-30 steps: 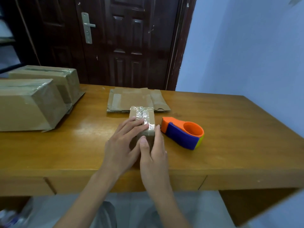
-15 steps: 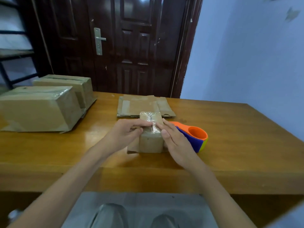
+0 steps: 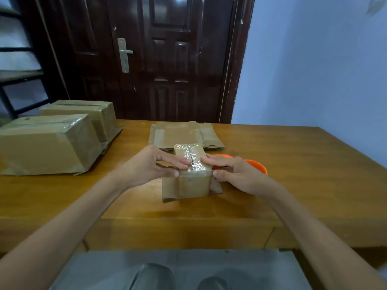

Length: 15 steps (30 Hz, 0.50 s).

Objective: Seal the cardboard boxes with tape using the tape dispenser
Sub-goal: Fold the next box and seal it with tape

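Observation:
A small cardboard box [image 3: 193,181] stands in the middle of the wooden table [image 3: 293,174], its top wrapped in clear tape and its lower side flaps sticking out. My left hand [image 3: 150,166] lays straight fingers on the taped top from the left, with the thumb against the box's near left corner. From the right, my right hand [image 3: 234,172] presses its fingertips on the top, and its thumb touches the right side. The orange tape dispenser [image 3: 256,165] lies just behind my right hand, mostly hidden by it.
Two larger taped cardboard boxes [image 3: 48,145] [image 3: 92,114] sit at the table's left end. A flattened cardboard box [image 3: 182,133] lies behind the small box. Beyond the table are a dark door [image 3: 167,59] and a blue wall at right.
My hands moved from the box's near end to either side of its top, the right hand now in front of the dispenser. The camera pulled back and tilted up.

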{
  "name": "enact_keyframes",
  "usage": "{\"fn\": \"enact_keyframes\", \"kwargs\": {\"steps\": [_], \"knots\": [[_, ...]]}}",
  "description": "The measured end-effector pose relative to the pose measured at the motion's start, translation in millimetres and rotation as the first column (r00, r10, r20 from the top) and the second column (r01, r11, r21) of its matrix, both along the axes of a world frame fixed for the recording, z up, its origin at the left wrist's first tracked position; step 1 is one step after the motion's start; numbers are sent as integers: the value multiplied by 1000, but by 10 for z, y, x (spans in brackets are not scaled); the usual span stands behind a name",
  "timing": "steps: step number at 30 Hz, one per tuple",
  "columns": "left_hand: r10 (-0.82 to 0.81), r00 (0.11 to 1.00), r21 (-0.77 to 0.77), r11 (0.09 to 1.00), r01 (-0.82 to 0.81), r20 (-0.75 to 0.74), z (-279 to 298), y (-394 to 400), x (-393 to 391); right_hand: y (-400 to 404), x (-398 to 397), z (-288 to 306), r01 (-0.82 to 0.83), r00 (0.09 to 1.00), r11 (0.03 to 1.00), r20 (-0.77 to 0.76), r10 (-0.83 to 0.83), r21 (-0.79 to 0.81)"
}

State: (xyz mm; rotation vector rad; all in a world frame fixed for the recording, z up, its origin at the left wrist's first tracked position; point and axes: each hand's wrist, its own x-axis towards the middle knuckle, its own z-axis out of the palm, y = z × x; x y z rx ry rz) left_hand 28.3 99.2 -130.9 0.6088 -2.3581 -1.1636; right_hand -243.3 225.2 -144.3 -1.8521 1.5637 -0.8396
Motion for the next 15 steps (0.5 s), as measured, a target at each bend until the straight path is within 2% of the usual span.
{"fn": "enact_keyframes", "kwargs": {"steps": [6, 10, 13, 15], "knots": [[13, 1000, 11, 1000, -13, 23, -13, -9, -9, 53, 2, -61, -43, 999, 998, 28, 45, -55], [56, 998, 22, 998, -55, -30, -49, 42, -31, 62, 21, -64, -20, 999, 997, 28, 22, -73], [174, 978, -17, 984, -177, -118, -150, 169, -87, 79, 87, -114, 58, 995, 993, 85, -49, -103], [282, 935, -36, 954, -297, -215, -289, 288, -144, 82, 222, -211, 186, 978, 965, 129, -164, -185]]}}
